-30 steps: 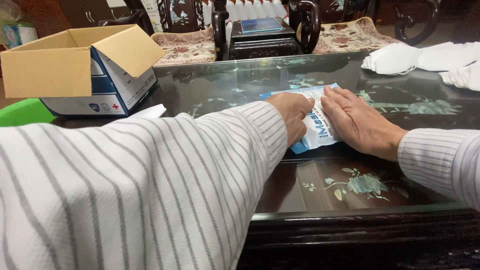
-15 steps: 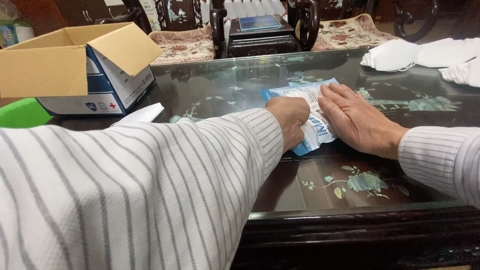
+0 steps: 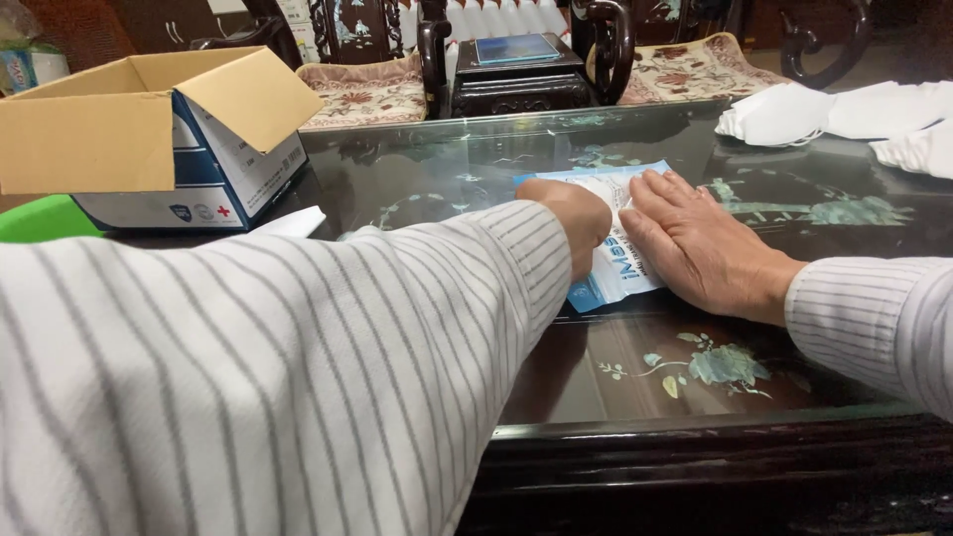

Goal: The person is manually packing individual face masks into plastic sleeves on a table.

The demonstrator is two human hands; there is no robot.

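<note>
A flat white and blue plastic packet [image 3: 617, 268] lies on the dark glass-topped table [image 3: 635, 377]. My left hand [image 3: 568, 220] is curled into a fist and presses down on the packet's left part. My right hand [image 3: 695, 243] lies flat, palm down with fingers together, on the packet's right side. Both arms wear white sleeves with grey stripes. The left sleeve hides much of the near table.
An open cardboard box [image 3: 149, 134] with blue and white sides stands at the far left, next to something green [image 3: 45, 220]. White masks [image 3: 794, 114] lie at the far right. A dark carved stand [image 3: 521, 74] and cushioned chairs sit behind the table.
Both hands have stayed on the packet; they and the packet sit slightly higher in view, with the left fist pushed a little further across it.
</note>
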